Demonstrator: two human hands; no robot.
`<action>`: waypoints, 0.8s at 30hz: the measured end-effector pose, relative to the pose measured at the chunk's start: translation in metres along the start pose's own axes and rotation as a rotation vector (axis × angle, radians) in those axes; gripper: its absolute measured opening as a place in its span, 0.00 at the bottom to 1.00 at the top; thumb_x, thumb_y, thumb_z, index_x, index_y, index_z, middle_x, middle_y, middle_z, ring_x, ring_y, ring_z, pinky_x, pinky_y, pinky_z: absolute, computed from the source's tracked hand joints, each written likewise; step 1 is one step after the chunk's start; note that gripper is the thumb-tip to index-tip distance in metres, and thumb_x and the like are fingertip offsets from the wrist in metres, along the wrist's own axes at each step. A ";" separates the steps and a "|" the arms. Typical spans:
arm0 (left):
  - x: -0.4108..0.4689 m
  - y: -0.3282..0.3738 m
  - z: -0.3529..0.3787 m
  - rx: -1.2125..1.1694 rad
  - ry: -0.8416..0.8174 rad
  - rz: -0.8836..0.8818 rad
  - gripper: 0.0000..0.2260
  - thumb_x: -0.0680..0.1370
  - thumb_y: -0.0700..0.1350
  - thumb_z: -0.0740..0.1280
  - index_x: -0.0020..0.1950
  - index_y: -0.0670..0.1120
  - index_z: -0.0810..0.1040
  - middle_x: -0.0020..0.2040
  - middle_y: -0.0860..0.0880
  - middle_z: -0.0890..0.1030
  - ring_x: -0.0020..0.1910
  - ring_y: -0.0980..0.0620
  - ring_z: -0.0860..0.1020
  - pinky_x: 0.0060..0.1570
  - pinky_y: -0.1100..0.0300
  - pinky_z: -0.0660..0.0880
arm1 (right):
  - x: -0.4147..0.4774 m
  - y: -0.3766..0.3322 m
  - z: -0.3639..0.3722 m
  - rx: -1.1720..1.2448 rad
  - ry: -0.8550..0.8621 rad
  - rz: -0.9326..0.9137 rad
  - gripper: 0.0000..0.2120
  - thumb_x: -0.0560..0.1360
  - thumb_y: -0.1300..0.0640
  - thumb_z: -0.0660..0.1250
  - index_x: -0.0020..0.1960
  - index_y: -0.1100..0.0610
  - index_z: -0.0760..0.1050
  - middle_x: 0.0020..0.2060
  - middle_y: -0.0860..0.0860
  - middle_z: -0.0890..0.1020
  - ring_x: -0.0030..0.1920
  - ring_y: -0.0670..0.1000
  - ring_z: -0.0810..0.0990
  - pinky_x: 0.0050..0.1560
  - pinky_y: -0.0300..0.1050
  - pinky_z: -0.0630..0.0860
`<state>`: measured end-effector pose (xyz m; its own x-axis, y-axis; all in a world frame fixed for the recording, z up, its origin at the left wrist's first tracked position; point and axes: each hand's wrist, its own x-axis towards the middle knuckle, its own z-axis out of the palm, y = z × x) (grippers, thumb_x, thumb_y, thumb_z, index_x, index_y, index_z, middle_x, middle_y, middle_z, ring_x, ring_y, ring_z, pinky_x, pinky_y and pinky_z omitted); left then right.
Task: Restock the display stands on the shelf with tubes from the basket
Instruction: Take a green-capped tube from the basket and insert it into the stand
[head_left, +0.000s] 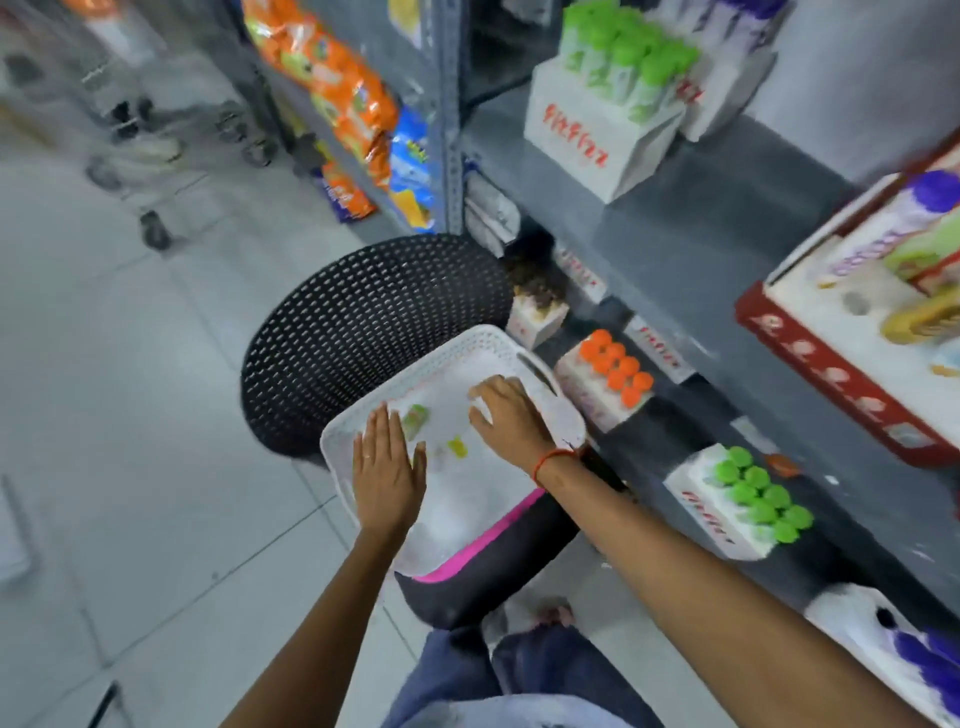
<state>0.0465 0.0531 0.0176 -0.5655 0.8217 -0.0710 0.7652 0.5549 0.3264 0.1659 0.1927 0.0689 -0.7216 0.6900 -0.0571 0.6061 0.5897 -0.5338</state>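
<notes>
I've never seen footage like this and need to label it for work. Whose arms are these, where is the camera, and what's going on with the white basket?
There is one picture, taken by a camera on a person's head, looking down at their own arms in a shop aisle. The white basket rests on a black chair beside grey shelves. Both hands are inside the basket: the left hand lies flat and open, the right hand reaches in, and the blur hides whether it grips anything. A green-capped tube lies between them. On the shelves stand white display stands with orange-capped tubes and green-capped ones.
</notes>
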 end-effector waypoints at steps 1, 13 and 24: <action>-0.004 -0.014 0.002 0.012 -0.006 -0.050 0.28 0.80 0.52 0.48 0.72 0.35 0.63 0.73 0.37 0.65 0.72 0.40 0.65 0.72 0.44 0.60 | 0.004 -0.005 0.018 -0.009 -0.103 -0.018 0.09 0.75 0.64 0.63 0.52 0.66 0.78 0.51 0.64 0.79 0.55 0.63 0.75 0.60 0.54 0.69; -0.035 -0.087 0.027 0.013 -0.179 -0.222 0.25 0.82 0.45 0.50 0.77 0.42 0.45 0.79 0.44 0.46 0.78 0.47 0.48 0.76 0.48 0.47 | 0.032 -0.057 0.144 -0.315 -0.654 -0.338 0.19 0.80 0.60 0.55 0.71 0.57 0.66 0.70 0.60 0.69 0.67 0.61 0.70 0.67 0.56 0.70; -0.032 -0.083 0.027 0.093 -0.208 -0.246 0.26 0.82 0.49 0.47 0.77 0.42 0.41 0.79 0.44 0.43 0.78 0.48 0.43 0.76 0.50 0.43 | 0.003 -0.042 0.139 -0.379 -0.438 -0.293 0.11 0.76 0.68 0.60 0.58 0.64 0.71 0.63 0.60 0.69 0.54 0.62 0.74 0.47 0.56 0.79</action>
<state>0.0095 -0.0160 -0.0323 -0.6691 0.6652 -0.3313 0.6439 0.7415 0.1885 0.0920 0.1118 -0.0262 -0.8960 0.2906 -0.3358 0.3821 0.8898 -0.2496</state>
